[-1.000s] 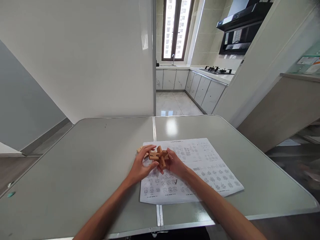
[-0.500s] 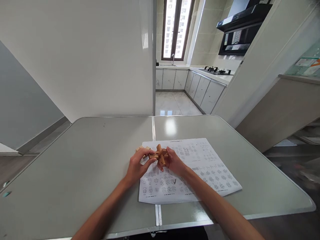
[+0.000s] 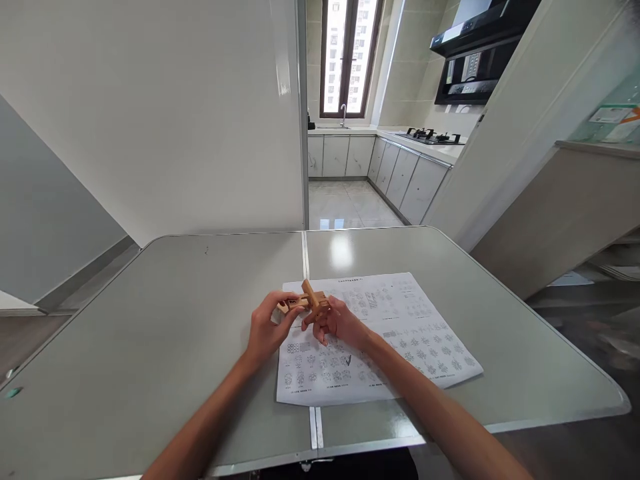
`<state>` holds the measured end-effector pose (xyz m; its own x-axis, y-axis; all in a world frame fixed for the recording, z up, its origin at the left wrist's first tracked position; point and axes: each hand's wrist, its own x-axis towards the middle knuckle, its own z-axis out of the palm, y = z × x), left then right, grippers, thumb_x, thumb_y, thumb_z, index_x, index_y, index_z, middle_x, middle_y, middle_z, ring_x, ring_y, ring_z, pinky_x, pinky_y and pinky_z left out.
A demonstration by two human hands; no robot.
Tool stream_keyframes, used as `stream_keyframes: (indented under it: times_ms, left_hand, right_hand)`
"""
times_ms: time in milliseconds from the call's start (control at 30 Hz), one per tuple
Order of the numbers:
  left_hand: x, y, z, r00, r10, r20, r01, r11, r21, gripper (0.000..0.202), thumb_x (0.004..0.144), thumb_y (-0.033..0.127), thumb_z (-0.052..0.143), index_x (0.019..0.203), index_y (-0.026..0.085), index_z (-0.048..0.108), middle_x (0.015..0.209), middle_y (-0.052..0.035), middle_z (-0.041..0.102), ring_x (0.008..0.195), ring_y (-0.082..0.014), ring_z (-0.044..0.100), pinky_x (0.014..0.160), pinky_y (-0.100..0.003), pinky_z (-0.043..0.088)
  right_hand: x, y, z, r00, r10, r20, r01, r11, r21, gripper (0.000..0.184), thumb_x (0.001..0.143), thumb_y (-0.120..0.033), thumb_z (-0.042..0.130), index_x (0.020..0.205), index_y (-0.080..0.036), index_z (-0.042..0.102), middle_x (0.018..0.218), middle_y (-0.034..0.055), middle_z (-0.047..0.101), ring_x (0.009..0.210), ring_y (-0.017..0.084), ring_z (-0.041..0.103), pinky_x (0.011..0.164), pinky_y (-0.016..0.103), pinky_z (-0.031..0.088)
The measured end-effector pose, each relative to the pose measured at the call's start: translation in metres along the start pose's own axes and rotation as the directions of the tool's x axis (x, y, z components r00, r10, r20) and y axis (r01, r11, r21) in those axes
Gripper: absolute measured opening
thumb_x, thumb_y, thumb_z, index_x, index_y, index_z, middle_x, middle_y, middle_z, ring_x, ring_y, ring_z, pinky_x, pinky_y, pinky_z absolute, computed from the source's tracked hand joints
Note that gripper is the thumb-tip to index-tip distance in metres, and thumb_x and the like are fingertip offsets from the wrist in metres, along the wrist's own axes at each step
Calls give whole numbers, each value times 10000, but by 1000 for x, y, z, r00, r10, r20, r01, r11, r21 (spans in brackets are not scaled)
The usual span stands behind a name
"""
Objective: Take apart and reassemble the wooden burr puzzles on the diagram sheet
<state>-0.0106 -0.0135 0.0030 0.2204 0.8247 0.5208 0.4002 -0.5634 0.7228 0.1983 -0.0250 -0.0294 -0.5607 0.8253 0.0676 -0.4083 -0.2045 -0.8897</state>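
Observation:
Both hands are closed on a small wooden burr puzzle [image 3: 315, 304], its interlocking bars crossing each other. My left hand [image 3: 267, 327] pinches the notched bar that sticks out to the left, between thumb and fingertips. On the other side, my right hand [image 3: 345, 325] grips the crossed bars, with some fingers curled underneath. One bar leans up and to the left out of the cluster. Beneath the hands lies a white printed sheet [image 3: 425, 333] with rows of small puzzle diagrams. Other pale wood shows behind my left fingers, mostly hidden.
The grey-green folding table [image 3: 200, 347] has a metal seam down its middle. A small green object [image 3: 13, 393] lies at its far left edge. Beyond the table are a white wall [image 3: 200, 120] and a kitchen with a gas stove [image 3: 433, 137].
The puzzle has turned between my hands, its upright bar now leaning further left. My hands have shifted slightly left, and the right fingers have moved under the puzzle. The view has tilted slightly.

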Motion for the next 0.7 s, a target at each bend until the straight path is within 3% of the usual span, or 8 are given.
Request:
stream_keyframes:
  times_ms: [167, 267, 400, 467, 533, 633, 700]
  left_hand:
    - [1, -4, 1, 992, -98, -81, 100, 995, 19, 267, 922, 470, 705, 1050, 237, 724, 981, -35, 764, 879, -206, 688, 860, -344, 535]
    - [7, -10, 0, 958, -222, -179, 215, 975, -62, 315, 917, 509, 698, 1052, 225, 719, 1001, -45, 761, 911, -210, 699, 878, -344, 537]
    - [14, -17, -3, 901, -370, -226, 301, 909, -290, 414, 901, 551, 702, 1104, 190, 683, 1068, -95, 769, 1016, -236, 722, 909, -354, 554]
    - [15, -18, -3, 886, -404, -228, 315, 884, -345, 444, 896, 563, 705, 1113, 177, 679, 1067, -112, 772, 1023, -240, 727, 907, -357, 563]
    - [14, -18, -2, 878, -423, -223, 327, 871, -366, 460, 891, 573, 710, 1115, 172, 683, 1059, -117, 776, 1013, -240, 730, 900, -359, 569]
    - [12, -16, 0, 884, -428, -189, 336, 861, -382, 455, 886, 574, 720, 1107, 177, 686, 1060, -114, 780, 1015, -239, 731, 904, -360, 573]
    - [10, -15, 2, 892, -424, -158, 339, 858, -387, 445, 883, 574, 723, 1097, 185, 687, 1060, -107, 783, 1010, -238, 735, 890, -354, 578]
  right_hand:
    - [-1, 1, 0, 996, 40, 74, -40, 999, 1, 677, 934, -778, 457, 1181, -173, 634, 978, 123, 762, 568, 145, 596, 541, 288, 488]
    - [-4, 1, 2, 995, 23, 97, -19, 999, -46, 584, 938, -746, 505, 1148, -205, 575, 999, 117, 763, 569, 140, 589, 546, 287, 483]
    - [-9, 0, 2, 984, -147, -97, 106, 936, -337, 488, 927, -648, 627, 1169, -229, 568, 1111, 111, 728, 663, 146, 582, 637, 316, 490]
    - [-11, 0, 1, 945, -245, -218, 77, 811, -581, 496, 876, -600, 723, 1188, -241, 579, 1078, 91, 718, 722, 174, 589, 695, 344, 491]
    - [-12, 2, -1, 902, -336, -272, 1, 631, -776, 555, 807, -584, 801, 1198, -253, 588, 1011, 72, 704, 757, 206, 590, 747, 383, 488]
    - [-10, 7, -3, 867, -447, -222, -39, 383, -923, 600, 752, -594, 841, 1184, -250, 605, 1024, 97, 691, 894, 285, 604, 850, 463, 474]
    - [-9, 11, -2, 860, -482, -170, -37, 273, -961, 583, 760, -589, 833, 1173, -243, 610, 1063, 117, 688, 1000, 332, 597, 909, 500, 459]
